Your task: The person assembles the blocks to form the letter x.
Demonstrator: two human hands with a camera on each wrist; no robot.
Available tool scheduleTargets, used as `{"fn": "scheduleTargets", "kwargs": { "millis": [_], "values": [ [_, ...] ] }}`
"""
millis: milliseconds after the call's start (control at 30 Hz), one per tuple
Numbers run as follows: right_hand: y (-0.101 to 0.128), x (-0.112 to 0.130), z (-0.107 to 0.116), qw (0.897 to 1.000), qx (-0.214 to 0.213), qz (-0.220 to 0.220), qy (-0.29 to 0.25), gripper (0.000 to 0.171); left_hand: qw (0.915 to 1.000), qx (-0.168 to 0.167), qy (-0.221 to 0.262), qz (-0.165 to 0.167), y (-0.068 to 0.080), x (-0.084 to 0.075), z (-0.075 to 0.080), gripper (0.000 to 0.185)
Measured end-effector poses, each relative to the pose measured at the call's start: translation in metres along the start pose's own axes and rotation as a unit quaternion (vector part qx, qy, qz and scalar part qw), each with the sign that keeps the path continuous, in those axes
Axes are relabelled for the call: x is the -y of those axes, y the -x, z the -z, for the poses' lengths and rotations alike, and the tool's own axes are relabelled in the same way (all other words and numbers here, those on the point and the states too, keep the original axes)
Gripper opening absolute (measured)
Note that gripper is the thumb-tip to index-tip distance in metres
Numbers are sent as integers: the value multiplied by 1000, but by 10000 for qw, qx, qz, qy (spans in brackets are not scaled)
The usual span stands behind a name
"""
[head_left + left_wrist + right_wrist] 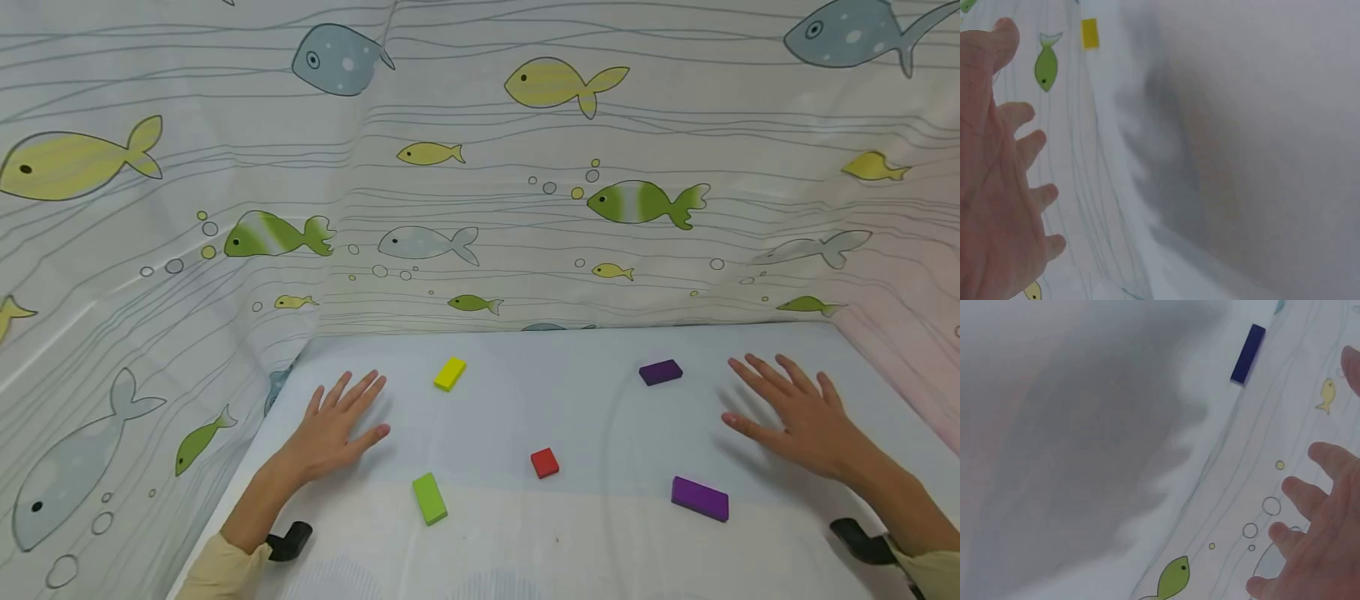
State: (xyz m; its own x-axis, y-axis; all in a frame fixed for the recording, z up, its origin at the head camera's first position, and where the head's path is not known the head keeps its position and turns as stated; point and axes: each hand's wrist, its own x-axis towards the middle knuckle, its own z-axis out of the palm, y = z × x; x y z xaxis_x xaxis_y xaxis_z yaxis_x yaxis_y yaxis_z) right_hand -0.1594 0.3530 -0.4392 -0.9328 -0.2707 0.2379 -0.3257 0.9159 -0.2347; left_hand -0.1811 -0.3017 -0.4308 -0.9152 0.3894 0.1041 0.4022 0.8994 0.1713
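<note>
Between my hands (337,425) (795,412), both spread flat and holding nothing, lie a red block (544,462), a green block (429,498) and a purple block (699,498). Just past my left fingertips sits a yellow block (449,373); a darker purple block (660,372) sits just left of my right fingers. Fish-print cloth (480,208) walls the table (570,550).

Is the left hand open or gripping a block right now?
Open. The left hand lies flat with fingers spread, holding nothing; the yellow block sits apart from it.

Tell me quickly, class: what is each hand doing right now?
Left hand: open, fingers spread, holding nothing.
Right hand: open, fingers spread, holding nothing.
</note>
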Motion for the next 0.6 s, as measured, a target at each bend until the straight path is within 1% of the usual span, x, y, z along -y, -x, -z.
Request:
{"fn": "scheduleTargets", "kwargs": {
  "millis": [200,333,600],
  "values": [
    [0,9,1,9999,-82,66,4,89,9998,-50,55,-201,-1,-10,-2,78],
    [0,13,1,9998,-93,145,-77,89,9995,5,124,-293,-3,-15,-3,77],
    [-1,22,1,9993,-119,304,-206,89,9976,-121,190,-654,-11,-27,-2,75]
  ]
}}
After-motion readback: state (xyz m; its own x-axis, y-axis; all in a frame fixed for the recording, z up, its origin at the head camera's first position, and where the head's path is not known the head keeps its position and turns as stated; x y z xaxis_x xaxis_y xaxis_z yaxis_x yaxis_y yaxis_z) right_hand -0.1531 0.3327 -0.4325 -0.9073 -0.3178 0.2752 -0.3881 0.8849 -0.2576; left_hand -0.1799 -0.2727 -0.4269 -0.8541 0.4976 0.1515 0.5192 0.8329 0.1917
